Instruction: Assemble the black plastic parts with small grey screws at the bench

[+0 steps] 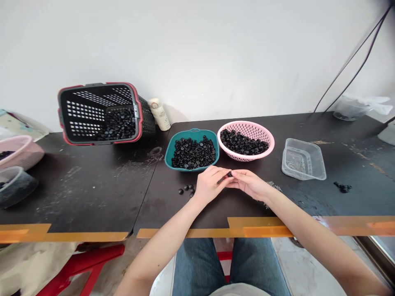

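Black and small, the piece (229, 174) is pinched between your left hand (207, 181) and right hand (250, 183), brought together at the fingertips; its exact shape is hard to tell behind them. Your left forearm (173, 232) slants in from seven o'clock, your right forearm (311, 230) from four. From your hands, the teal tray (168, 155) lies at ten, the pink basket (267, 137) at one.

This looks like a small assembly workshop, judging by the scuffed, tape-edged tabletop (89, 181) and the teal tray (168, 153) and pink basket (261, 133) heaped with small black parts (193, 154).
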### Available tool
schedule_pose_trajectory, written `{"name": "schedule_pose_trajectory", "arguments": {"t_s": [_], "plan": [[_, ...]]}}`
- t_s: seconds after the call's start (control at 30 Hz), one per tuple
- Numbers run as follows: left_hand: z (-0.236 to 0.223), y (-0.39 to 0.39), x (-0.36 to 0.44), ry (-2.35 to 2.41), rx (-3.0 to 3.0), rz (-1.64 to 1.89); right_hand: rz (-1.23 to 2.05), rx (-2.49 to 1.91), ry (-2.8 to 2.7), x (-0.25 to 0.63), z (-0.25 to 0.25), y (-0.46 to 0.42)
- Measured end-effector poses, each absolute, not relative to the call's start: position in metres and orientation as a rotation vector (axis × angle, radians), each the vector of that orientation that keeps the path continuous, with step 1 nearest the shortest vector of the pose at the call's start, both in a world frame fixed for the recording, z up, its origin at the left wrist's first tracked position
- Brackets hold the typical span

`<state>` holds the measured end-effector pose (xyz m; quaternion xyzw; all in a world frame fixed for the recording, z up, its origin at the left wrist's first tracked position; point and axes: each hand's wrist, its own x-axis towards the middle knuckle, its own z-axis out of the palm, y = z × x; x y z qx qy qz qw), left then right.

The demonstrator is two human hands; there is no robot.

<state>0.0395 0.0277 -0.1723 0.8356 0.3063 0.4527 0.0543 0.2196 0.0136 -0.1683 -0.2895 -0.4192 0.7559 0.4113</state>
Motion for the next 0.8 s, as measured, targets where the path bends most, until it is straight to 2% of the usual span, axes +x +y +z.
{"name": "schedule_pose_trajectory", "arguments": {"t_s": [0.23, 0.4, 0.57, 0.67, 0.8], "plan": [[-0.172, 0.028, 0.037, 0.945, 2.648, 1.213, 1.794, -0.765, -1.077, 0.214, -0.18, 0.015], [-0.154, 0.032, 0.023, 0.924, 2.71, 1.122, 1.647, -0.886, -1.256, 0.214, -0.181, 0.015], [-0.135, 0.044, -0.003, 1.504, 2.543, 1.349, 1.108, -1.164, -1.847, 0.216, -0.175, 0.011], [-0.134, 0.052, -0.014, 1.812, 2.481, 1.186, 0.913, -1.131, -1.97, 0.209, -0.177, 0.007], [-0.137, 0.058, -0.021, 1.879, 2.466, 0.968, 0.855, -1.057, -2.014, 0.199, -0.182, 0.004]]}}
